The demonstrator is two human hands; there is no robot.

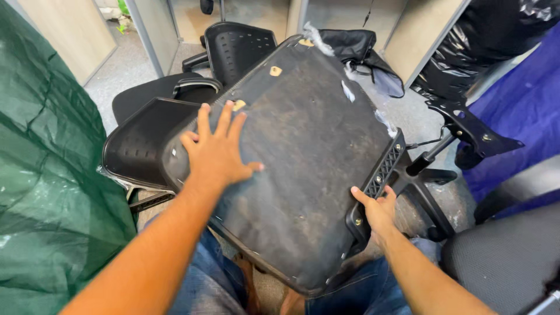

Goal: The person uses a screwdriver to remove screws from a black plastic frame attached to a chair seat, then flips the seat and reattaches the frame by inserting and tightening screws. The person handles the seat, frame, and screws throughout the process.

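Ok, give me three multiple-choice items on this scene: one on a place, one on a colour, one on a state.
1. Where does the left hand lie?
A. flat on top of the seat pad
B. on the floor
C. on the blue sheet

2. What colour is the sheet at the left?
A. red
B. green
C. white

3. In what state is the pad's cover?
A. new and clean
B. wrapped in clear film
C. worn and stained, torn along the far edge

Answers:
1 A, the palm and spread fingers rest on the pad's upper face.
2 B, the crumpled sheet is dark green.
3 C, pale smears show on the face and shreds hang from the far edge, while the right hand has its grip on the near right rim.
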